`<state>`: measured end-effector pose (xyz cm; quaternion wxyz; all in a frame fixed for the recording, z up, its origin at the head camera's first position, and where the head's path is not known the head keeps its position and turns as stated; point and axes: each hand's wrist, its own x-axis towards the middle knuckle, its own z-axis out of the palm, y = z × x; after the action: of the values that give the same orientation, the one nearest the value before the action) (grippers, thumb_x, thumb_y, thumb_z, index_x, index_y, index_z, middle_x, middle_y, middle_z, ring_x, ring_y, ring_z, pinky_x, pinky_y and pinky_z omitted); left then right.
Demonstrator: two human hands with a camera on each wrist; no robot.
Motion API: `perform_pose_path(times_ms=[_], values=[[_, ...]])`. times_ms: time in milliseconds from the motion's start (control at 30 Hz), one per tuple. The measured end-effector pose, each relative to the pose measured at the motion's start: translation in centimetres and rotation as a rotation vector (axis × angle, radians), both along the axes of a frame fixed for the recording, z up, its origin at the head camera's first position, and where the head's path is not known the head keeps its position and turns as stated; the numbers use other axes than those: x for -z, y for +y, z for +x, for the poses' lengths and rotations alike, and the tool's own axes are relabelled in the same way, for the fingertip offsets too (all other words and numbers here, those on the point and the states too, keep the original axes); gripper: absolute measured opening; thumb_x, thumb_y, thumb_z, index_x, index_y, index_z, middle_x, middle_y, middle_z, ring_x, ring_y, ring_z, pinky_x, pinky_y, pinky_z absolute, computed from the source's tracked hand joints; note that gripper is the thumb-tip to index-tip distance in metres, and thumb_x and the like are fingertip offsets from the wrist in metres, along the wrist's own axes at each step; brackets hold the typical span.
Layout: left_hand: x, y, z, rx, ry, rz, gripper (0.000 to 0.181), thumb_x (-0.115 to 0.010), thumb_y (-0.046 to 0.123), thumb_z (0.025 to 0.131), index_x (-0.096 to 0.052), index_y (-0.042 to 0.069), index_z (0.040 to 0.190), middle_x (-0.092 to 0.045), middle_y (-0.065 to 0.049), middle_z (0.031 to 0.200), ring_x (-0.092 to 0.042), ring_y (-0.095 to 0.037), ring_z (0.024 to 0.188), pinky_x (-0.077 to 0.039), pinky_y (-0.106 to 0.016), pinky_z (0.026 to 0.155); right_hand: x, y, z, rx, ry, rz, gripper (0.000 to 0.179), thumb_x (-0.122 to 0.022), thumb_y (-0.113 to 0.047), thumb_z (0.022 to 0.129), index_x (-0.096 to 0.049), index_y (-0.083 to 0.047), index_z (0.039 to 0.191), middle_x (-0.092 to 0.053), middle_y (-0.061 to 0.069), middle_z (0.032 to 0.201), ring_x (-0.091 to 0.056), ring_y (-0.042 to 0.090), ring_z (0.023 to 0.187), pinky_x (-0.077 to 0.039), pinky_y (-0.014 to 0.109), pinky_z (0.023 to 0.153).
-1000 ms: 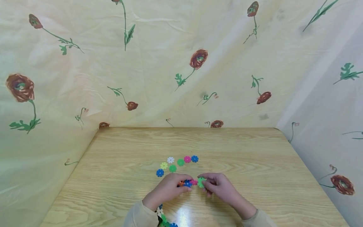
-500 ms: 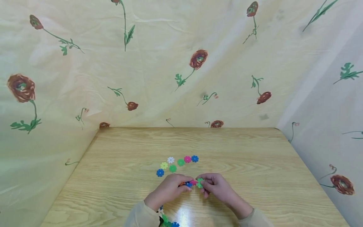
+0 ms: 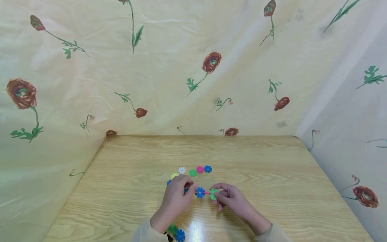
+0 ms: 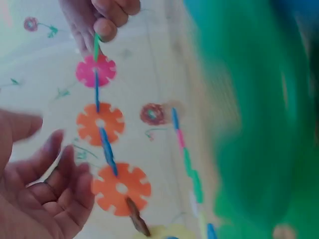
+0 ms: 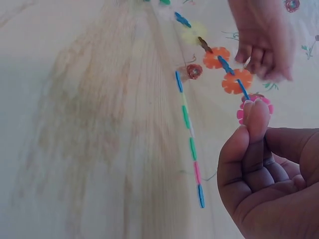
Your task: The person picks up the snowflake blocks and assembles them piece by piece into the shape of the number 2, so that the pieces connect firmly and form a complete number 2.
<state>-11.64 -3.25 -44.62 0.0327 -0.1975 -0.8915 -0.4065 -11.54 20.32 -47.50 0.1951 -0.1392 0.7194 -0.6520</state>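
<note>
My right hand [image 3: 234, 200] pinches a green notched plastic disc [image 3: 213, 194] at the end of a chain of interlocked snowflake discs. From it the chain runs to a pink disc [image 4: 96, 71], a blue disc [image 3: 200, 192], an orange disc [image 4: 100, 124] and further pieces in blue, orange and brown. My left hand [image 3: 176, 196] is beside the chain, its fingers loosely bent and apart from the discs in the left wrist view. In the head view it covers part of the chain. The chain's other end, with green and blue discs [image 3: 180, 235], hangs near the left sleeve.
Behind the hands, loose discs lie in a curved row on the wooden table [image 3: 257, 161]: white [image 3: 181, 170], green [image 3: 192, 172], pink [image 3: 200, 169], blue [image 3: 208, 169] and a partly covered yellow one [image 3: 174, 175]. Flower-patterned cloth [image 3: 169, 67] surrounds the table on three sides.
My left hand has let go of the chain near the blue disc and moved up and left, now covering a loose green disc. The right hand keeps its pinch, nearly in place.
</note>
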Motion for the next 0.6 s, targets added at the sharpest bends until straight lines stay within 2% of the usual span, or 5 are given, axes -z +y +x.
perform_pose_path(times_ms=[133, 267, 333, 467, 600], values=[[-0.4, 0.3, 1.1, 0.133, -0.157, 0.033, 0.033, -0.060, 0.033, 0.098, -0.062, 0.016, 0.070, -0.047, 0.012, 0.060, -0.041, -0.003, 0.051, -0.037, -0.018, 0.046, 0.2, 0.0, 0.0, -0.019, 0.006, -0.030, 0.032, -0.055, -0.010, 0.100, -0.049, 0.010, 0.125, -0.067, 0.025, 0.086, -0.062, 0.012, 0.064, -0.057, 0.031, 0.064], [0.4, 0.7, 2.0, 0.274, -0.411, 0.109, 0.026, -0.065, 0.031, 0.095, -0.071, 0.008, 0.086, -0.059, 0.009, 0.066, -0.050, -0.003, 0.053, -0.044, -0.019, 0.048, 0.4, -0.1, 0.0, -0.041, 0.035, -0.065, 0.029, -0.053, -0.004, 0.099, -0.046, 0.010, 0.123, -0.068, 0.026, 0.088, -0.062, 0.012, 0.064, -0.057, 0.031, 0.065], [1.2, 1.0, 2.2, 0.265, -0.519, 0.196, 0.033, -0.066, 0.029, 0.094, -0.068, -0.002, 0.105, -0.064, 0.003, 0.072, -0.058, -0.008, 0.058, -0.050, -0.022, 0.052, 0.6, -0.2, 0.0, -0.055, 0.057, -0.080, 0.028, -0.053, -0.003, 0.099, -0.045, 0.010, 0.123, -0.067, 0.025, 0.088, -0.062, 0.011, 0.064, -0.057, 0.031, 0.065], [2.4, 1.6, 2.4, 0.169, -0.697, 0.401, 0.067, -0.066, 0.032, 0.094, -0.042, -0.014, 0.136, -0.069, -0.012, 0.100, -0.067, -0.023, 0.079, -0.058, -0.035, 0.066, 1.0, -0.5, 0.2, -0.083, 0.113, -0.104, 0.028, -0.053, -0.003, 0.100, -0.043, 0.010, 0.122, -0.064, 0.026, 0.082, -0.061, 0.012, 0.063, -0.056, 0.031, 0.063], [3.3, 2.3, 2.5, 0.058, -0.698, 0.547, 0.071, -0.068, 0.036, 0.092, -0.038, -0.012, 0.136, -0.066, -0.019, 0.116, -0.065, -0.030, 0.100, -0.056, -0.041, 0.078, 1.4, -0.9, 0.3, -0.101, 0.148, -0.129, 0.028, -0.052, -0.004, 0.100, -0.041, 0.010, 0.121, -0.061, 0.033, 0.080, -0.062, 0.013, 0.063, -0.056, 0.031, 0.063]])
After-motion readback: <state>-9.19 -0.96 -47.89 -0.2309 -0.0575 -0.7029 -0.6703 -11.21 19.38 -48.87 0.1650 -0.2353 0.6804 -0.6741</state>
